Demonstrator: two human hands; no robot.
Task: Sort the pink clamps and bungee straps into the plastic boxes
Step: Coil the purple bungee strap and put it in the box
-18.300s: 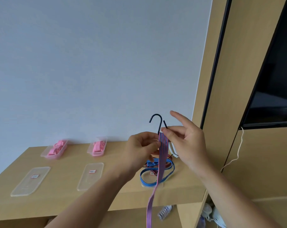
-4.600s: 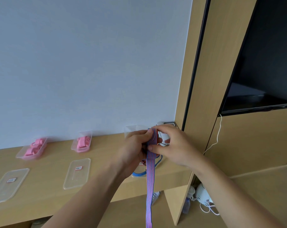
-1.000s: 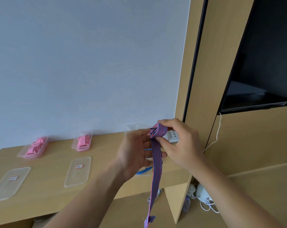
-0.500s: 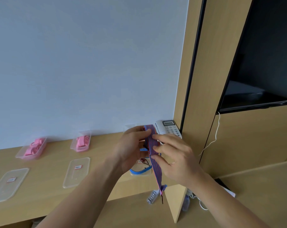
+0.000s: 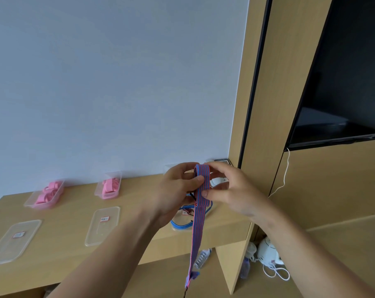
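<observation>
A red-and-blue striped bungee strap (image 5: pixel 198 220) is folded over at the top and hangs down past the shelf edge. My left hand (image 5: pixel 178 190) pinches its folded coil from the left, and my right hand (image 5: pixel 227 188) holds it from the right. Beneath the hands, a blue bungee strap (image 5: pixel 182 225) lies coiled on the wooden shelf (image 5: pixel 64 237). Against the wall stand two clear plastic boxes holding pink clamps, the left box (image 5: pixel 43 195) and the middle box (image 5: pixel 109 187). A third clear box (image 5: pixel 169 167) is mostly hidden behind my left hand.
Two clear lids lie flat on the shelf, one at the far left (image 5: pixel 12 239) and one at the middle (image 5: pixel 102 224). A white telephone (image 5: pixel 220 180) sits behind my hands by the wooden upright panel (image 5: pixel 261 125). A dark screen (image 5: pixel 343 82) fills the upper right.
The strap has been folded over once more, so the coil in my hands is thicker and the hanging tail shorter. My right hand moved up from below the coil to its right side.
</observation>
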